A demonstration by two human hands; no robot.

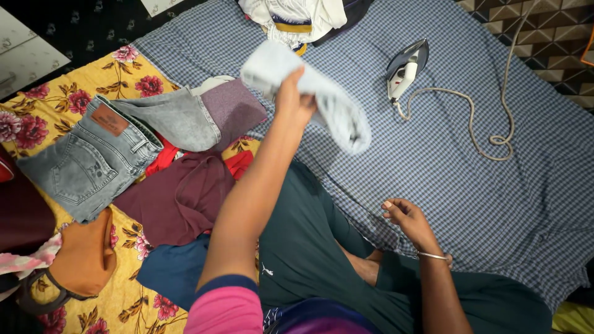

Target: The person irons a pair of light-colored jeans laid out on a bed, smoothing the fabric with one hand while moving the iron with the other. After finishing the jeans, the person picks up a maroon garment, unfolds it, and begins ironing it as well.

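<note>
Blue-and-white checked cloth (pixel 470 179) covers the floor across the right and middle of the frame, with a yellow flowered sheet (pixel 43 105) spread at the left.

Nearest, at the bottom edge, the person sits cross-legged in dark green trousers (pixel 309 247), a pink sleeve (pixel 226 312) showing at lower centre. The right hand (pixel 405 219), lower right of centre, hovers just above the checked cloth by the knee, its fingers loosely curled and slightly apart, holding nothing; a thin bangle (pixel 433 255) circles the wrist. The left arm reaches up through the centre of the frame, and the left hand (pixel 294 102) has its fingers clamped on a folded pale grey-white cloth (pixel 309 93), lifted above the checked cloth in the upper middle.

At the left lies a heap of clothes: a navy piece (pixel 173 269), an orange one (pixel 83 256), a maroon garment (pixel 179 198), red fabric (pixel 238 164), grey jeans (pixel 102 154) and a mauve piece (pixel 235 108).

Farther off, in the upper right, an iron (pixel 405 68) stands on its heel on the checked cloth, its cord (pixel 476 124) looping to the right. At the top edge, centre, sits a bundle of white clothes with a yellow stripe (pixel 291 18).
</note>
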